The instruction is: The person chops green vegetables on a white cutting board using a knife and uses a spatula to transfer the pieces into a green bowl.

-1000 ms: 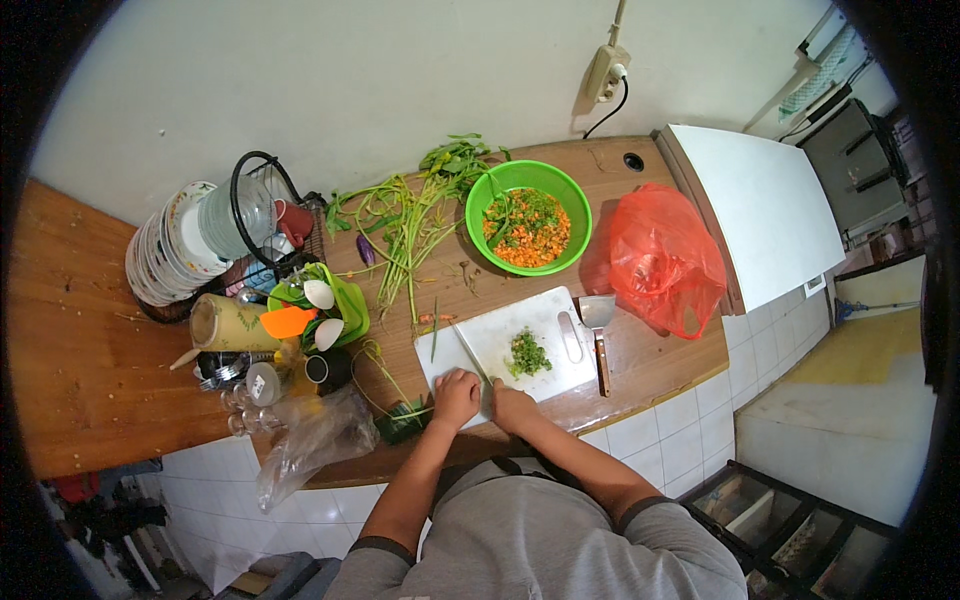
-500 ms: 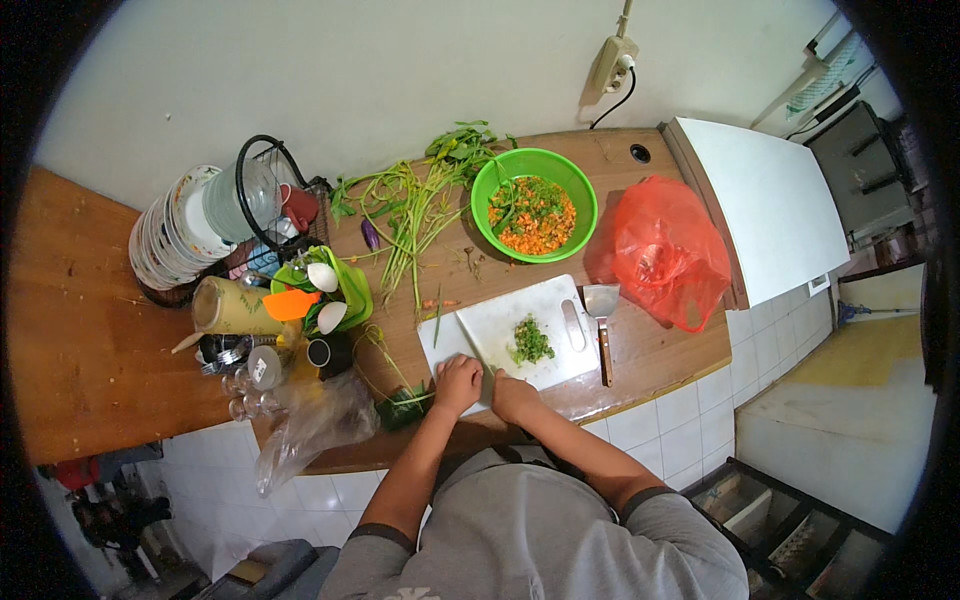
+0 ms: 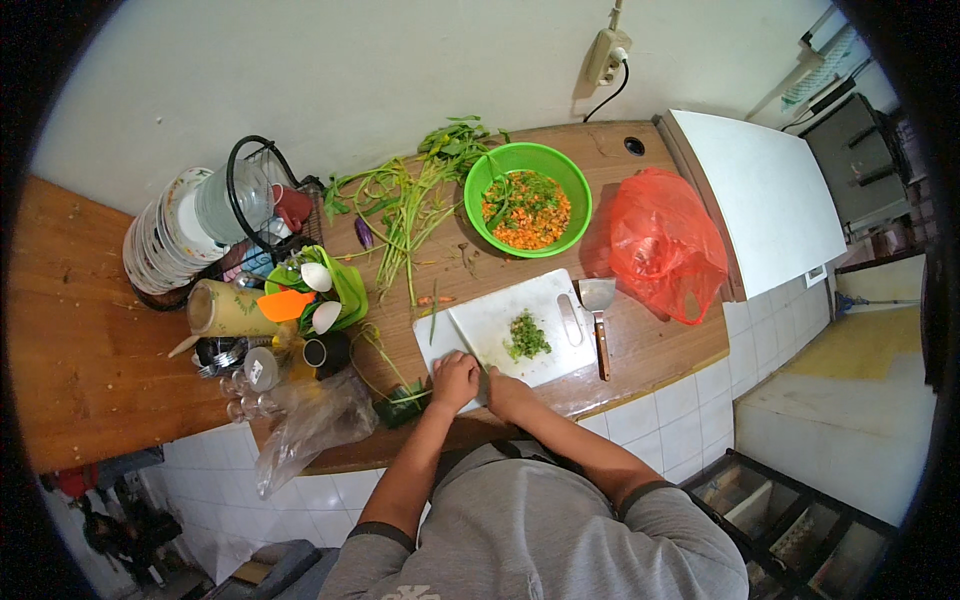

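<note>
On the white cutting board (image 3: 555,365), my right hand (image 3: 508,396) is closed around the handle of a knife (image 3: 467,336). Its blade points away from me and slightly left. My left hand (image 3: 456,381), fingers curled, rests on the board's near left part just beside the knife; what it holds is hidden under the fingers. A small heap of chopped greens (image 3: 527,336) lies right of the blade. Left of my left hand, dark green leaves with pale stems (image 3: 402,405) lie at the table's near edge. A thin green stalk (image 3: 434,310) crosses the board's far left edge.
Beyond the board stands a green bowl (image 3: 577,178) of chopped orange and green vegetables. Leafy stems (image 3: 408,205) and a small purple eggplant (image 3: 363,233) lie left of it. Right are a spatula (image 3: 602,345) and a red plastic bag (image 3: 665,245). A dish rack (image 3: 240,190) crowds the left.
The whole view has shifted slightly, so the tabletop sits a little higher and further left. Both hands and the knife keep nearly the same place on the board.
</note>
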`<state>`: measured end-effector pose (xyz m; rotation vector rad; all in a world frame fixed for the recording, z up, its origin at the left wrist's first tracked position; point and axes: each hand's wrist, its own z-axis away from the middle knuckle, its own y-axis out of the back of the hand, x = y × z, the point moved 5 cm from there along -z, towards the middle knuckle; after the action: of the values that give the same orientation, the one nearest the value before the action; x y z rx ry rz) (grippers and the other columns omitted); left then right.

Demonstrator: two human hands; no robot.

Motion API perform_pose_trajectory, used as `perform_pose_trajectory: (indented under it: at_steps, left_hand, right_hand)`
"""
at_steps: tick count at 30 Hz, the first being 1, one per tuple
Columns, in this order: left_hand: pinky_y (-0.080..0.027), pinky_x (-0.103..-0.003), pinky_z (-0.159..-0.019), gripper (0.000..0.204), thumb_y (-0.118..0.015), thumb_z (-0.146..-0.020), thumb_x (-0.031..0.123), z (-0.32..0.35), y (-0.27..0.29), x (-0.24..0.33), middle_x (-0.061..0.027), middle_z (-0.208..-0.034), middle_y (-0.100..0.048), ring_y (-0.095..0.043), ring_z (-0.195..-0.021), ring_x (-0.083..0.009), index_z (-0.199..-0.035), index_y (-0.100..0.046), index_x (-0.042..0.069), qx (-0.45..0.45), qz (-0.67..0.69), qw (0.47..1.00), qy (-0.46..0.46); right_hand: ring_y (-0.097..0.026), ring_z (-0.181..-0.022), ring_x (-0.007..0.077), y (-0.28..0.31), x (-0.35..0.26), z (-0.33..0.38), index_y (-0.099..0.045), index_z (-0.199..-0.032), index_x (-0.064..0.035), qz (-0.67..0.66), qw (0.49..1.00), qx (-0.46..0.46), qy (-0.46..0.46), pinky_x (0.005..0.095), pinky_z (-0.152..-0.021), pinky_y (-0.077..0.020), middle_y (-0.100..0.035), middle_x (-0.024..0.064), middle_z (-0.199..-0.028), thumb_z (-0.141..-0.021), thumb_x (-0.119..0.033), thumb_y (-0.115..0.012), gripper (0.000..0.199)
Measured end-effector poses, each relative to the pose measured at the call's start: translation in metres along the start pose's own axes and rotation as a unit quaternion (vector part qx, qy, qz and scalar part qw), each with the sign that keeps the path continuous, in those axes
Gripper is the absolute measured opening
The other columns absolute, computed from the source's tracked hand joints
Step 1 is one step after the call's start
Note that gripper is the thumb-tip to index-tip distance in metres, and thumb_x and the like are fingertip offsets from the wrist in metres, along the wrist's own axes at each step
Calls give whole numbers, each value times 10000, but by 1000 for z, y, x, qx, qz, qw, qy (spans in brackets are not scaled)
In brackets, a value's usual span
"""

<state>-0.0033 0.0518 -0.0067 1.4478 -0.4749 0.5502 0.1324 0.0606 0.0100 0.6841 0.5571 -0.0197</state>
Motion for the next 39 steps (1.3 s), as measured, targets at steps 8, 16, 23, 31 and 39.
perform_pose_trajectory:
  at_steps: [8,16,23,31,39]
  left_hand:
    - [-404,-465,-842,59,-678,-802,113,0,-4,-10,-73,-926,-630,-609,-977,-300,-854,-650,108,-4,-17,1000,-8]
    - [-421,-473,-865,64,-684,-838,118,8,-6,-10,-113,-943,-630,-595,-987,-338,-883,-654,85,10,53,998,-25]
    - [-449,-500,-873,83,-668,-863,103,25,7,-6,-136,-972,-599,-571,-973,-380,-929,-631,68,73,18,995,-60]
    - [-446,-491,-866,56,-668,-837,100,16,11,-2,-125,-932,-604,-583,-961,-365,-886,-643,90,51,2,999,-14]
    - [-450,-485,-853,69,-674,-819,96,15,9,-3,-122,-921,-605,-590,-944,-364,-882,-645,95,52,-3,999,-15]
  right_hand:
    - [-703,-960,421,6,-13,6,-484,-1189,43,-4,1000,-8,-11,492,-817,-557,-701,282,-1023,-871,-94,-583,360]
    - [-696,-966,443,12,-3,13,-496,-1179,47,-22,1000,-6,-22,504,-845,-546,-689,313,-1029,-871,-98,-563,347]
    - [-688,-977,457,-1,2,17,-487,-1154,92,-14,999,-25,-17,508,-870,-540,-681,332,-1040,-897,-113,-530,332]
    - [-687,-968,459,5,-6,0,-486,-1134,87,-51,997,1,55,509,-853,-541,-678,343,-1002,-908,-123,-531,312]
    - [-699,-948,441,-10,-8,-1,-493,-1145,62,-19,999,0,49,499,-820,-552,-695,315,-978,-886,-124,-576,329]
